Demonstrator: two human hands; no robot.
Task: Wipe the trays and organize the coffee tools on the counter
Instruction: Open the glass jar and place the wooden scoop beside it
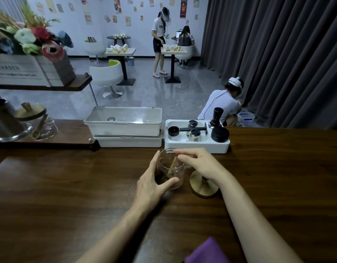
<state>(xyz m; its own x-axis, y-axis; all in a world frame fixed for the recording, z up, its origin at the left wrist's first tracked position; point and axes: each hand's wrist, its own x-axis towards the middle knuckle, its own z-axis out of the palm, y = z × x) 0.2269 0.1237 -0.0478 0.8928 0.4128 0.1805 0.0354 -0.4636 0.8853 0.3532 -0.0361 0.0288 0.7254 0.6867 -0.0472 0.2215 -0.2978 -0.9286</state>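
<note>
While the left hand (pixel 154 184) wraps its thumb and fingers round the lower body of a glass jar (pixel 170 173), the right hand (pixel 199 162) reaches over the jar's open mouth. Its thumb and forefinger are closed on the top of a wooden spoon (pixel 173 165) that stands slanted inside the glass. The jar sits upright on the dark wooden counter (pixel 68 186), near the middle and just in front of the trays.

Under the right wrist, just beside the jar, a round wooden lid (pixel 201 188) lies flat on the counter with its knob pointing up.

Behind the jar, at the far edge of the counter, two white trays (pixel 125 130) are stacked one on the other. Touching them on the right is a white tool holder (pixel 197 147). It carries a black scoop (pixel 173 130) laid across a compartment, small steel cups (pixel 194 134), a black tamper (pixel 218 115) standing upright at the back right corner, and a black round tool (pixel 219 134) in front of the tamper.

A purple cloth (pixel 207 251) shows at the bottom edge, near the right forearm.

On the left, a low wooden shelf (pixel 49 137) holds a steel pitcher (pixel 4 118) and a second glass jar (pixel 44 128) with a wooden lid and spoon; a crate of flowers (pixel 30 54) stands on the shelf above.
</note>
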